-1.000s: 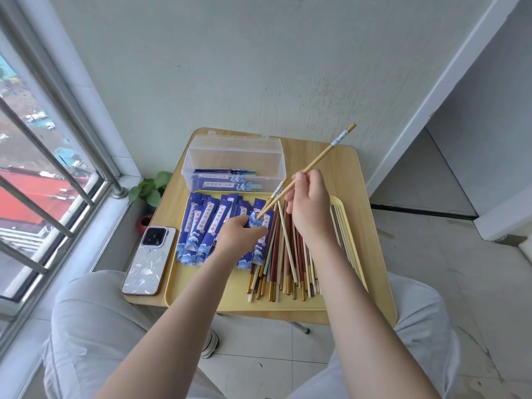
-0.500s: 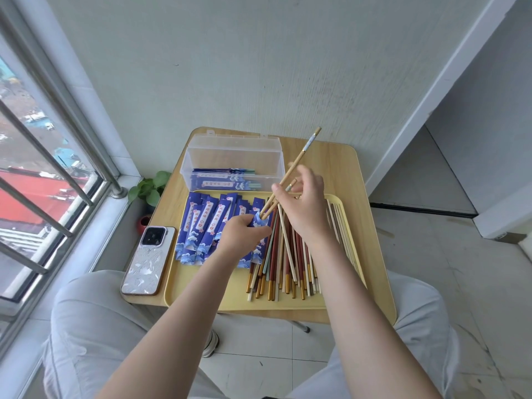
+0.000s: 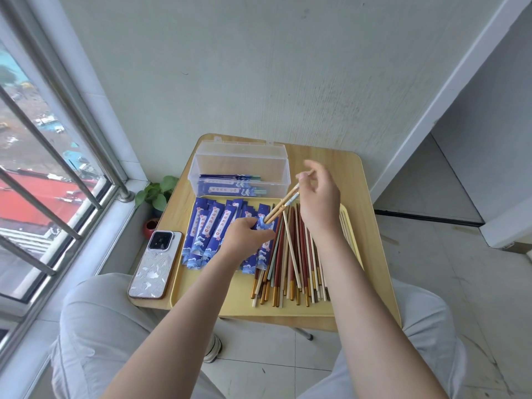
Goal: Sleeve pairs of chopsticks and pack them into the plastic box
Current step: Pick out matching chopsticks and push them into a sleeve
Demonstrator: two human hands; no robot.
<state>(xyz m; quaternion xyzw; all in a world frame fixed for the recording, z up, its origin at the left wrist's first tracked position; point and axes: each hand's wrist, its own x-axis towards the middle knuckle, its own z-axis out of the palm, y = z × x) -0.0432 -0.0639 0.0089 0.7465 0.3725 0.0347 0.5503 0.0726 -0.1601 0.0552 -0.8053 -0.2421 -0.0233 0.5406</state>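
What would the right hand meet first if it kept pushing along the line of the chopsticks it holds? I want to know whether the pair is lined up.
The mouth of the blue sleeve held by the left hand; the chopstick pair in the right hand seems just entering, though depth is unclear.

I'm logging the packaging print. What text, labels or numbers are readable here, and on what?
Blue paper sleeves on the yellow tray: a white strip with a column of Chinese characters, too small to read reliably.
Sleeved pairs in the plastic box: same strip, blurred.
Phone: no text visible.
Nothing else carries print.
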